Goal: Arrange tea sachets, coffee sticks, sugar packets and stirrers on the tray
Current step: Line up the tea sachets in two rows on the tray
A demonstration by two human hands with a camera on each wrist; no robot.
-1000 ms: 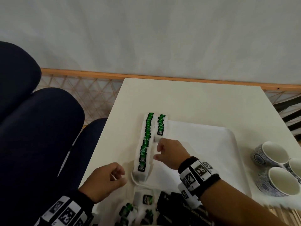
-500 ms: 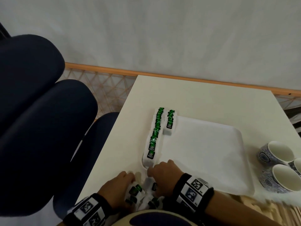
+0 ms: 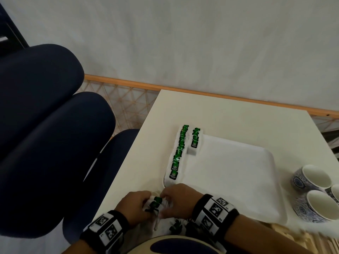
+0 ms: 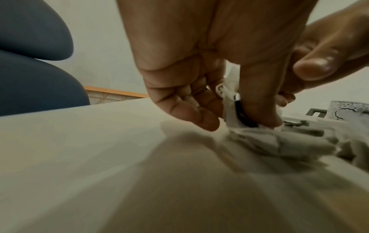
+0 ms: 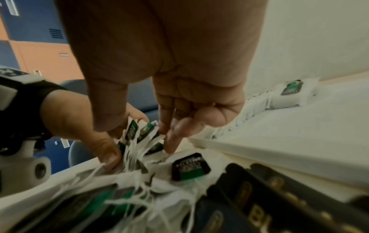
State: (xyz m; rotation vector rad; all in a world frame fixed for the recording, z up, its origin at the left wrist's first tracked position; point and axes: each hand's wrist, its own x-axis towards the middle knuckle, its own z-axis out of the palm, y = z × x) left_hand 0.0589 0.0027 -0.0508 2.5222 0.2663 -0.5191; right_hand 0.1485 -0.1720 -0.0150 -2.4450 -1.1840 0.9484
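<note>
- Near table (image 3: pixel 139 162) edge: left hand (image 3: pixel 134 206) and right hand (image 3: pixel 178 200) meet over a loose pile of tea sachets (image 3: pixel 155 203); fingers (image 5: pixel 169 140) of both curled, pinching a small bunch.
- Black coffee sticks (image 5: pixel 269 197) beside pile.
- Beyond: white tray (image 3: pixel 238 180), two sachet rows (image 3: pixel 177 154) along its left rim.
- Right: patterned cups (image 3: pixel 311 184).

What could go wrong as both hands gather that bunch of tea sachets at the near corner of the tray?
The strings and tags in the loose pile look tangled, so lifting the gripped bunch of sachets may drag extras along or off the table edge.
The left hand and right hand work right beside the tray corner; a nudge could disturb the long row of sachets already placed.
</note>
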